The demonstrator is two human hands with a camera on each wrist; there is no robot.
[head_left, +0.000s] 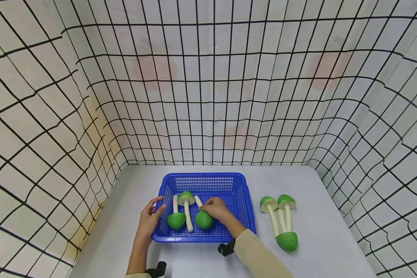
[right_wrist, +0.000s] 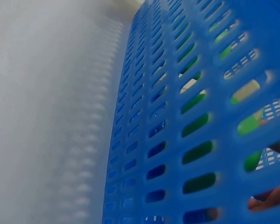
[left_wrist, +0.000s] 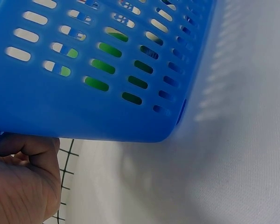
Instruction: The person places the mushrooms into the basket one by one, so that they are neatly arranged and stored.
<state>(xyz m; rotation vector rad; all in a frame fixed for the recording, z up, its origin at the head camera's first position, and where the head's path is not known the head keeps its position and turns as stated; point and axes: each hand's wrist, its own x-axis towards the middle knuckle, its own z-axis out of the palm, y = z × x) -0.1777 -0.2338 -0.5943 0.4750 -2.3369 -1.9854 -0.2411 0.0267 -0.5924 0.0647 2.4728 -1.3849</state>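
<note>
Currently, a rectangular blue plastic basket with slotted walls (head_left: 208,239) sits on a white tabletop (head_left: 319,216), three green-capped toy mushrooms inside it. The left hand (head_left: 148,221) grips the basket's left rim, thumb on top and the other fingers bent around the edge. The right hand (head_left: 218,209) reaches in over the near right part, its fingers drawn together in a pinch at the cap-and-stem joint of the rightmost mushroom (head_left: 204,220); that one lies cap toward the person, pale stem slanting away to the left. Beside it, the middle mushroom (head_left: 187,214) points its cap away, while the leftmost mushroom (head_left: 176,221) has its cap toward the person. In the right wrist view, the basket wall hides most of the right hand. Outside, to the basket's right, three more green-capped mushrooms (head_left: 287,241) lie close together, two caps at the far end, one at the near end. A beige sleeve (head_left: 260,256) covers the right forearm. Black grid lines (head_left: 213,116) cross the pale walls behind.
</note>
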